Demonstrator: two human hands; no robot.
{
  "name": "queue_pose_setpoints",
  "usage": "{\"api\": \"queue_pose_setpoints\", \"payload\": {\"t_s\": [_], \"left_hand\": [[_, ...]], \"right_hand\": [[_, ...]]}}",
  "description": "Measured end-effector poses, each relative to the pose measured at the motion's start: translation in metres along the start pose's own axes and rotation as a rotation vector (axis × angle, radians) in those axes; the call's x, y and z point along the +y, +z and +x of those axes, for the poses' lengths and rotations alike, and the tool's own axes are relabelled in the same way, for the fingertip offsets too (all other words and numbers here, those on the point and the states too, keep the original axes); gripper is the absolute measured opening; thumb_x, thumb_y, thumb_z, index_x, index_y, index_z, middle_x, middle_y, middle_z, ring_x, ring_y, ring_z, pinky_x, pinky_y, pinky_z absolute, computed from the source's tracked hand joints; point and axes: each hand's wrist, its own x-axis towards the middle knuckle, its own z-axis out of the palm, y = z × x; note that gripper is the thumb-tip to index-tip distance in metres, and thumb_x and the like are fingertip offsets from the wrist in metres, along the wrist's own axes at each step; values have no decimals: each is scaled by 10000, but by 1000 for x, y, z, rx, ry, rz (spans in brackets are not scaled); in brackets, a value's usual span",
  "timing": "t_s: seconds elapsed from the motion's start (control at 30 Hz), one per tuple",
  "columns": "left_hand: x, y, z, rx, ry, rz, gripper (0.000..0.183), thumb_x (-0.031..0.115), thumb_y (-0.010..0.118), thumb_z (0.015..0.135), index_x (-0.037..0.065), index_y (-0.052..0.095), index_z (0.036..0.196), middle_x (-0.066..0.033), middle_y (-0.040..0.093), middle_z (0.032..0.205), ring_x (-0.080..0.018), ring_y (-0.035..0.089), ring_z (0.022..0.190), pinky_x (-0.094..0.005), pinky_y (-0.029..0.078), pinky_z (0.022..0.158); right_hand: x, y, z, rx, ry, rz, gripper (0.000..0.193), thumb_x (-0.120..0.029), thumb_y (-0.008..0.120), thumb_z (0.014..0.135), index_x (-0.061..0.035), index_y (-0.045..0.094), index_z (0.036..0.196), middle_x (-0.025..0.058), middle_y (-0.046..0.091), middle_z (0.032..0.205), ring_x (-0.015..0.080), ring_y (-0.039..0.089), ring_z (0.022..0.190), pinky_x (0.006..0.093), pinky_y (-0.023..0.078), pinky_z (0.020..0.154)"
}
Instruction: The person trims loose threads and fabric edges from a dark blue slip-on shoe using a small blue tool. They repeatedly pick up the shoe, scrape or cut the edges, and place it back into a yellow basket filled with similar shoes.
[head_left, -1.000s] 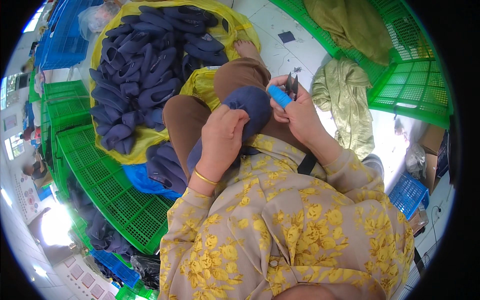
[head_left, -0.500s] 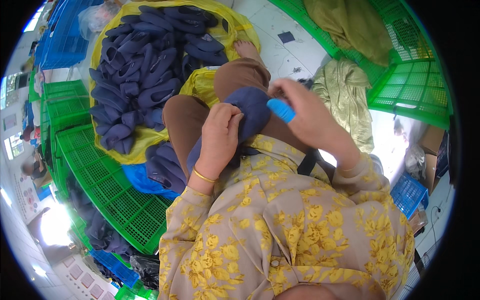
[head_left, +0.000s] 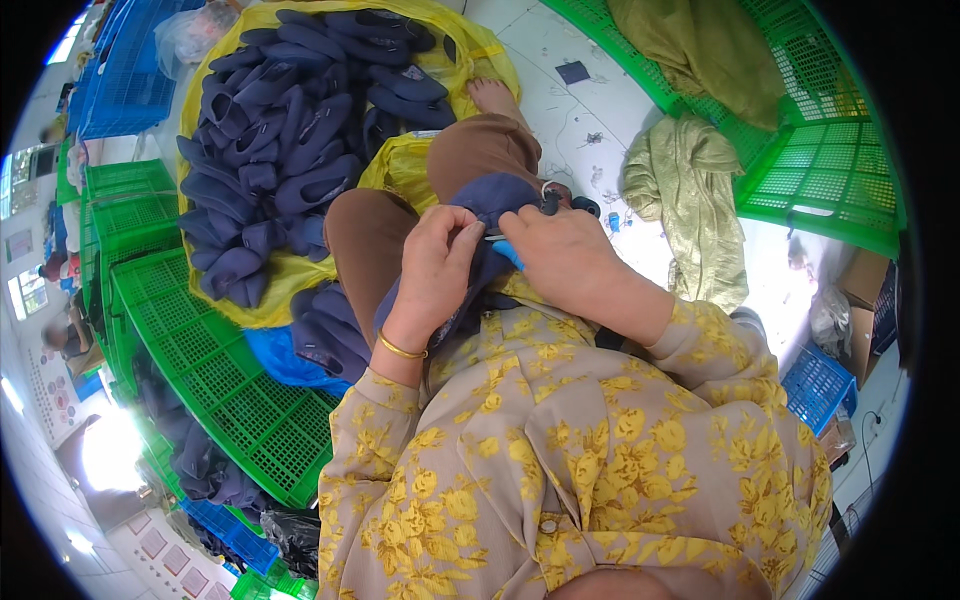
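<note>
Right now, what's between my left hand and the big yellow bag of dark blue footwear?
Your left knee in brown trousers lies between your left hand and the yellow bag, as the head view shows.

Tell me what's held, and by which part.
Left fingers pinch a slipper near its rounded end; right fingers hold a mostly hidden tool, by which part is unclear.

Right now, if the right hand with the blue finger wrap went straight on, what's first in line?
The right hand points leftward, so probably the left hand wearing the thin gold-coloured bangle; depth is unclear, so it might press into the navy-blue fabric piece first.
</note>
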Motion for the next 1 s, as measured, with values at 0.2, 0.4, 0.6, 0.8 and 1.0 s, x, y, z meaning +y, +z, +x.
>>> {"api": "queue_pose_setpoints", "payload": {"t_s": [0.2,0.4,0.6,0.8,1.0], "left_hand": [[-3,0,-1,0,-41,-18,90,65,655,881,-11,613,905,-109,595,832,-181,563,734,-301,458,670],[6,-30,-14,95,-125,-158,256,83,697,844,-1,600,1065,-99,629,915,-191,612,779,-330,511,710],[-31,-71,-53,43,46,599,203,95,648,849,18,640,1037,-113,646,829,-300,625,721,-345,511,680],[-32,-119,-79,128,-384,63,210,148,624,918,-30,655,1026,-42,659,777,-126,602,681,-285,491,602],[-22,-77,-78,-4,-133,358,417,255,785,779,-30,658,1056,-128,623,850,-236,607,778,-329,491,710]], "right_hand": [[-2,-2,2,-13,-12,-49,168,-121,617,803,-60,561,948,99,621,830,285,664,710,393,527,606],[15,-4,0,117,307,398,240,-283,541,955,-47,564,988,184,643,852,411,626,816,455,501,705],[50,10,-19,309,467,665,313,-334,534,979,-22,545,958,232,607,840,433,561,769,425,452,695],[57,7,-18,238,595,972,270,-265,520,1010,-10,525,920,11,514,758,116,431,699,283,407,648],[37,20,8,191,508,1013,247,-254,574,992,-21,541,915,1,490,773,64,413,760,245,397,691]]}}
